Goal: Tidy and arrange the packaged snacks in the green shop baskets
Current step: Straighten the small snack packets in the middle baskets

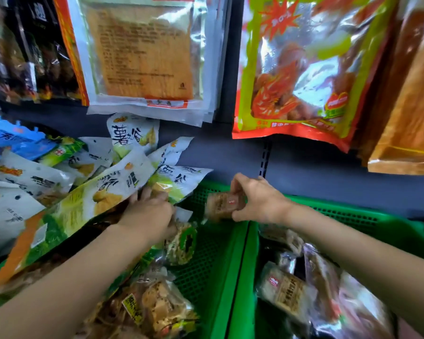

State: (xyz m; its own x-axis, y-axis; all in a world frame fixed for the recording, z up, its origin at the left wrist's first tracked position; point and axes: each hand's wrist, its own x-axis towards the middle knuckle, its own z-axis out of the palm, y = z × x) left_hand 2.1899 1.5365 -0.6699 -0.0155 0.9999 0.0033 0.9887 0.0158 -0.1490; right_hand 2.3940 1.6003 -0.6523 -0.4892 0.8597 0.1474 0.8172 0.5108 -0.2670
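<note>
A grey shop shelf wall is hanging large snack bags above two green baskets sitting side by side. The right hand is pinching a small brown snack pack above the rim between the baskets, and it should be lowered flat among matching packs in the right basket. The left hand is reaching among white-and-green bags; its fingertips are hidden, so its grip cannot be told, and motion blur is smearing the labels.
</note>
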